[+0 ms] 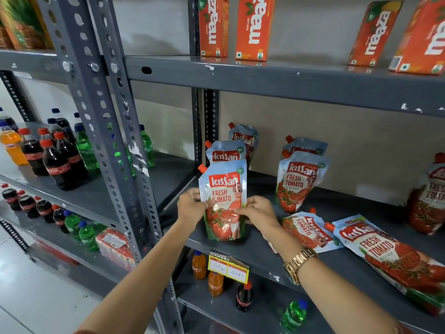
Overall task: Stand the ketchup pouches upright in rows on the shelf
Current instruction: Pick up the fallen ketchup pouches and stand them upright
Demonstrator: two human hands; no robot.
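Note:
A ketchup pouch (225, 189) with a red spout stands upright at the front left of the grey shelf (260, 251). My left hand (190, 207) grips its left edge and my right hand (257, 212) grips its right edge. Directly behind it stand two more pouches (226, 151) in a row. A second row of two upright pouches (299, 180) stands to the right. Two pouches lie flat near the front: one (307, 231) beside my right wrist and another (390, 251) further right. One more pouch (427, 201) leans at the far right edge.
Orange juice cartons (254, 27) stand on the shelf above. Soda bottles (57, 155) fill the rack to the left, and more bottles (215, 280) sit on the shelf below. A yellow price tag (227, 270) hangs from the shelf's front edge. A perforated steel post (120, 141) stands left of the pouches.

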